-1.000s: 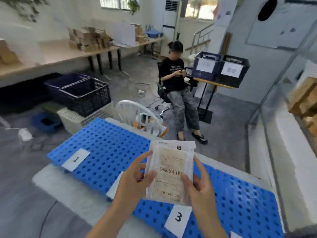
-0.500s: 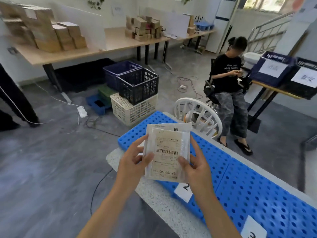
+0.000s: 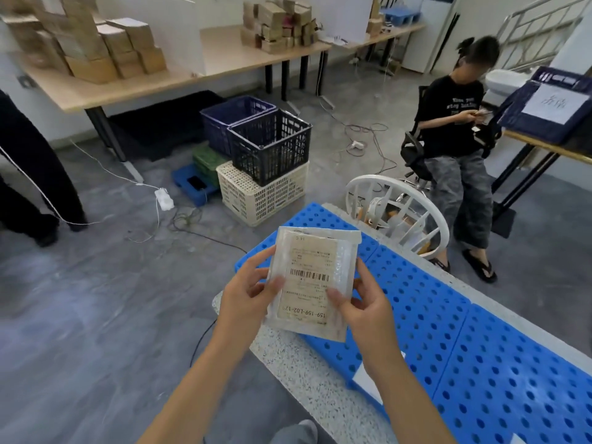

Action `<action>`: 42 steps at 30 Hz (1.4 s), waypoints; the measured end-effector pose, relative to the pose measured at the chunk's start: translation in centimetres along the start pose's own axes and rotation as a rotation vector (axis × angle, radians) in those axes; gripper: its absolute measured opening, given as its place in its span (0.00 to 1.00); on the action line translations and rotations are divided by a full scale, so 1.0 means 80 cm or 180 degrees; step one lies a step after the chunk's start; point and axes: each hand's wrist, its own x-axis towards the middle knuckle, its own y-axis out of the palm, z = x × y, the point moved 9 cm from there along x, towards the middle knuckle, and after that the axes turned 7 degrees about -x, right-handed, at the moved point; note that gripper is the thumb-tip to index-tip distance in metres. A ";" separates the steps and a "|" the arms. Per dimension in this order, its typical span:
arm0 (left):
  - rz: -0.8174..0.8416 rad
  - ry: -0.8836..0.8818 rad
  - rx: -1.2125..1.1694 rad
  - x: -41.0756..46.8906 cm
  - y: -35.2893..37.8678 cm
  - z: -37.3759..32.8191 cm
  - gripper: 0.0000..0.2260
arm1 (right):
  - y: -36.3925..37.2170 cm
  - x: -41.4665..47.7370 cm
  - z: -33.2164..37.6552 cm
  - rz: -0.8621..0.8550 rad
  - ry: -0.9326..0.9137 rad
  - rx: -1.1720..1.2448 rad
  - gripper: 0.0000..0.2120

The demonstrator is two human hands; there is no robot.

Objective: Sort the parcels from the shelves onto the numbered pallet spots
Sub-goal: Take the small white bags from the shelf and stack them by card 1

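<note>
A flat white padded parcel [image 3: 312,280] with a barcode label is held up in front of me, its label upside down. My left hand [image 3: 248,294] pinches its left edge, thumb on the label. My right hand [image 3: 363,307] pinches its right edge the same way. Below and to the right lies the blue perforated pallet [image 3: 464,341] on a speckled white base. A white spot label [image 3: 368,379] shows partly behind my right wrist; its number is hidden.
Stacked crates [image 3: 266,165] stand on the grey floor beyond the pallet's end. A white round chair [image 3: 400,213] sits at the pallet's far edge. A seated person [image 3: 455,139] is behind it. Cardboard boxes [image 3: 96,46] fill wooden tables at the back. Cables cross the floor.
My view has swung left along the pallet, so spots 1 and 3 have left the frame. Both hands kept holding the parcel in the same grip.
</note>
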 end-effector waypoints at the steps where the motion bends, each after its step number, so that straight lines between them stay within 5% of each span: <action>1: 0.0014 -0.0026 0.0044 0.013 0.002 -0.002 0.19 | 0.000 0.012 0.001 0.0033 -0.0018 -0.0013 0.31; 12: 0.0300 -0.0188 0.0302 0.158 0.068 0.013 0.20 | -0.026 0.135 -0.025 -0.0140 0.0074 0.0173 0.34; 27: 0.0820 -0.0741 0.0600 0.336 0.111 0.119 0.08 | -0.039 0.264 -0.114 -0.0594 0.0871 -0.0093 0.41; 36: 0.1207 -0.1025 0.1083 0.436 0.089 0.212 0.10 | 0.003 0.345 -0.195 -0.0634 0.1544 -0.0474 0.42; 42: 0.1309 -0.1017 0.1381 0.482 0.088 0.253 0.06 | -0.001 0.389 -0.233 -0.0700 0.1935 -0.0864 0.18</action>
